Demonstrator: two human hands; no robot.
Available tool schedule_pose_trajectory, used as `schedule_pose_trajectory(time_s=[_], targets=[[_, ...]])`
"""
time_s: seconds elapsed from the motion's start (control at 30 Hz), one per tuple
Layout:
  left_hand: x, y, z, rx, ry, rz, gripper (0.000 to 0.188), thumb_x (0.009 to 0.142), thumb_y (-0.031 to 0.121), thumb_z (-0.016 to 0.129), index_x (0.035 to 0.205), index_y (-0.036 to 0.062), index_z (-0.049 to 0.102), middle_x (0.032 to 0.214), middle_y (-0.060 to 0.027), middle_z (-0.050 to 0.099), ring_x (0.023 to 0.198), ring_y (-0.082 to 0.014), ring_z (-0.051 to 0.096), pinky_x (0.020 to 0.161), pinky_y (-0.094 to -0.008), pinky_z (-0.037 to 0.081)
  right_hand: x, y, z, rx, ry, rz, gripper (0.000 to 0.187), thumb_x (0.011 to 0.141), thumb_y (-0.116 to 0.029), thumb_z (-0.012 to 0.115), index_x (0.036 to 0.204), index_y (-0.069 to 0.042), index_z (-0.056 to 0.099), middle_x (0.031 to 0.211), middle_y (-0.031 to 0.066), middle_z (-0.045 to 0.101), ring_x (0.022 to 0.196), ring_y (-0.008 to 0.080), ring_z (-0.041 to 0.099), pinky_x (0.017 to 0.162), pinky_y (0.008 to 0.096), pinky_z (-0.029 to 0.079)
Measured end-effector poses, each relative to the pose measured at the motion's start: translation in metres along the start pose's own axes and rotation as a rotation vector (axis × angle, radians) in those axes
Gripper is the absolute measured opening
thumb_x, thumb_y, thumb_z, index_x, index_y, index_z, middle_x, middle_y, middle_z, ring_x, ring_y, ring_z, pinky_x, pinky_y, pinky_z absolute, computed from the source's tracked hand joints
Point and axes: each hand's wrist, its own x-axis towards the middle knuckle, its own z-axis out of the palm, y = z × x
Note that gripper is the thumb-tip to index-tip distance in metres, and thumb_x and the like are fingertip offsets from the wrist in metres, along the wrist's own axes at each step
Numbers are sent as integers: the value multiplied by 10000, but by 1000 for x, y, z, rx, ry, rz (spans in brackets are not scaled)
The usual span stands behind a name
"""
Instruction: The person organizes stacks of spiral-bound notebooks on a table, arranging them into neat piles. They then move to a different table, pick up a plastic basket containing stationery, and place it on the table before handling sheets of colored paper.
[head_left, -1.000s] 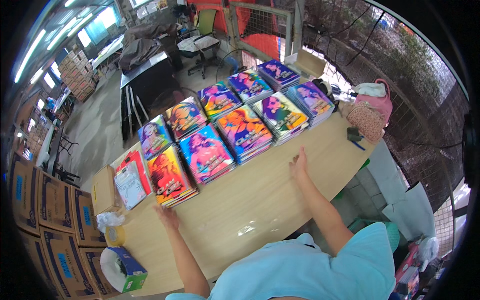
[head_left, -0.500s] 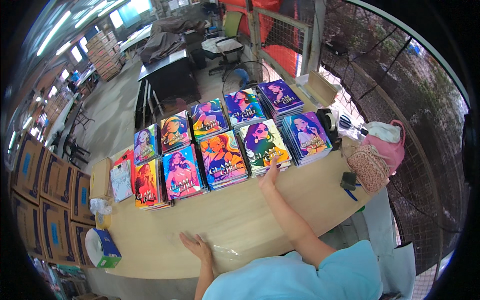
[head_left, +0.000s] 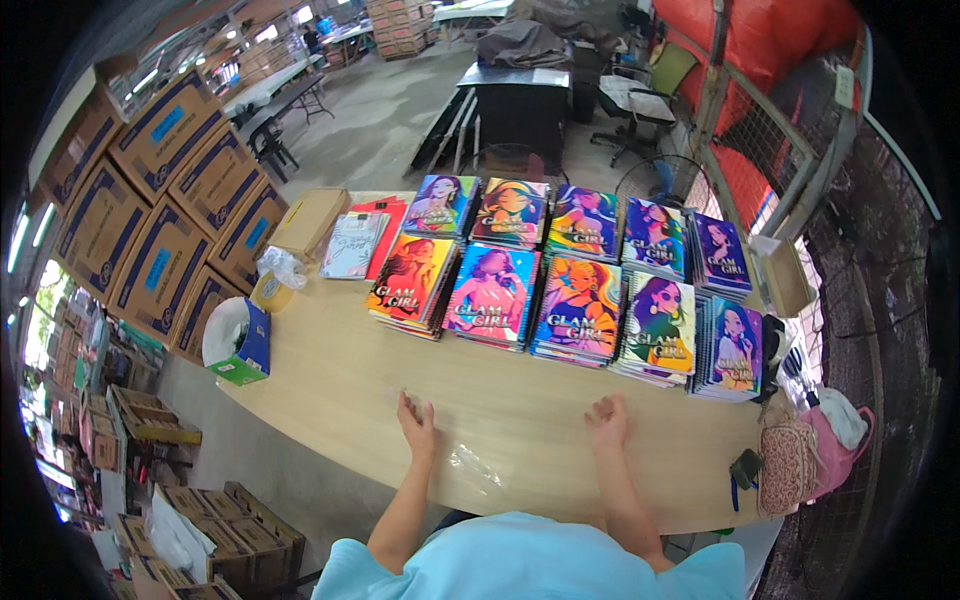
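My left hand (head_left: 418, 428) is low over the near part of the wooden table (head_left: 330, 370), empty, with thumb and fingers apart. To its right, my right hand (head_left: 607, 420) hovers near the front row of notebooks with loosely bent fingers and nothing held. Several stacks of spiral notebooks with bright illustrated covers stand in two rows beyond my hands. The front row includes a pink-and-blue stack (head_left: 490, 295), an orange stack (head_left: 577, 310) and a white-and-green stack (head_left: 657, 325). A clear plastic wrapper (head_left: 474, 470) lies between my forearms.
At left are a white notebook (head_left: 353, 246), a cardboard box (head_left: 308, 222), a blue-green box with a white roll (head_left: 240, 340) and stacked cartons (head_left: 160, 235). On the right sit a patterned pouch (head_left: 787, 465), a pink bag (head_left: 835, 445) and a small dark block (head_left: 745, 467).
My right hand has left the white-and-green notebook stack and drawn back toward me. My left hand stays near the wrapper. The view has turned left, showing more cartons.
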Motion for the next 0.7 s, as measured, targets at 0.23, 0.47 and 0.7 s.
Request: schedule_pose_trajectory(time_s=[0.23,0.47,0.7], targets=[[186,24,-56,-224,-234,-397,908,786,619,539,1427,73,199,1450,-166,245,1320,-310,260,1025,-495,254,-102,117,160,-641,-638,26,755,842,-352,628,1385,35,273,1425,197,304,1329,258,290,1080,385,221],[334,12,-26,-247,-856,-571,849,783,673,498,1408,135,296,1422,-97,346,1333,-279,254,1053,-506,188,-48,211,316,-585,-292,-406,919,789,-601,570,1363,60,292,1364,226,379,1289,293,335,1060,362,255],[397,-26,-31,-285,-1114,-623,468,910,473,450,1213,125,528,1145,-12,616,1008,-157,595,868,-336,463,-36,242,332,-401,-442,-268,904,801,-651,506,1354,42,326,1351,192,406,1246,264,382,1033,350,289]])
